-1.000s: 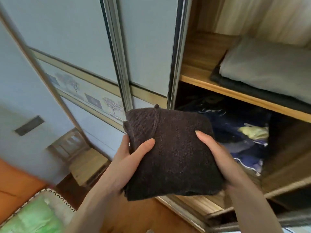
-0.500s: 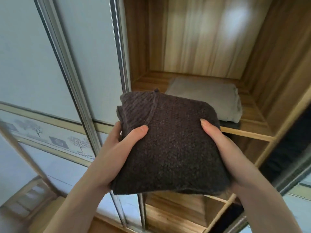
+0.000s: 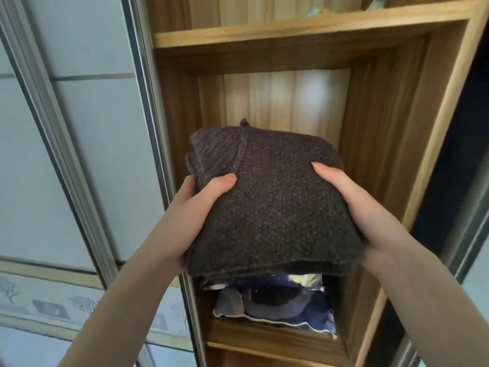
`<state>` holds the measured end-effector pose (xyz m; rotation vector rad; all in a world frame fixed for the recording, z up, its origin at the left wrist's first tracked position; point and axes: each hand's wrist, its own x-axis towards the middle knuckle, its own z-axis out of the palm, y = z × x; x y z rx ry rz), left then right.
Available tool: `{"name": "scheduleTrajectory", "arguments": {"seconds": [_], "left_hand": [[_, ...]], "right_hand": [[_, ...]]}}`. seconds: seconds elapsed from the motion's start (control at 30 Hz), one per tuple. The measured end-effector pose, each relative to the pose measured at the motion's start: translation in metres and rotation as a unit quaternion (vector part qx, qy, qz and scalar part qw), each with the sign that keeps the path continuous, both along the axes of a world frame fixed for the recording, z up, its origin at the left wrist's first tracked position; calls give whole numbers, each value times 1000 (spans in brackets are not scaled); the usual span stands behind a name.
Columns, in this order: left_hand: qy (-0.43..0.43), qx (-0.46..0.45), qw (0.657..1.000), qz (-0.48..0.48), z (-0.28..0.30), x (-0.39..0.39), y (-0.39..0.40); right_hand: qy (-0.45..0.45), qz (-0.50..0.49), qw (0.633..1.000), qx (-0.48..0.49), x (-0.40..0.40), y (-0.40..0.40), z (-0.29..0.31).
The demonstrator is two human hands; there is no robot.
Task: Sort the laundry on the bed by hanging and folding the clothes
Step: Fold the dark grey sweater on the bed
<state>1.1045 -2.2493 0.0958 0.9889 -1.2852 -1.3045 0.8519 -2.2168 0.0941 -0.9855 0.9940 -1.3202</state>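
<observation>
A folded dark brown knit sweater (image 3: 270, 205) is held up in front of an open wooden wardrobe compartment (image 3: 381, 144). My left hand (image 3: 193, 210) grips its left edge, thumb on top and fingers underneath. My right hand (image 3: 362, 207) grips its right edge the same way. The sweater hides the shelf board under that compartment and whatever lies on it.
Below the sweater, a lower compartment holds a heap of blue and dark clothes (image 3: 277, 305). A pale sliding wardrobe door (image 3: 87, 144) with a metal frame stands at the left. A higher shelf board (image 3: 304, 27) runs across the top. A dark gap lies at the right.
The sweater has stayed in both hands while the view rose and closed in on the wardrobe. The grey folded cloth seen on the shelf before is now hidden behind the sweater.
</observation>
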Motion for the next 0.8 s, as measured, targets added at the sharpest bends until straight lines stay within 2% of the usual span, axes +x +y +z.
{"name": "scheduleTrajectory", "arguments": {"seconds": [0.17,0.3,0.47,0.67,0.8], "left_hand": [[14,26,999,-32,17,-21,-42],[24,19,999,-39,19,-37,-75],[5,6,1000,-17,10,-51,-114],[-40,21,999,18,-9,-60,-145],[-61,18,998,0,-5,-64,-156]], "right_hand": [[-29,-5,1000,-3,-9,-26,20],[-18,-87,996,3,-19,-56,17],[-7,-117,993,30,-29,-90,6],[85,-160,981,63,-36,-112,-7],[124,-194,972,57,-43,-121,-8]]}}
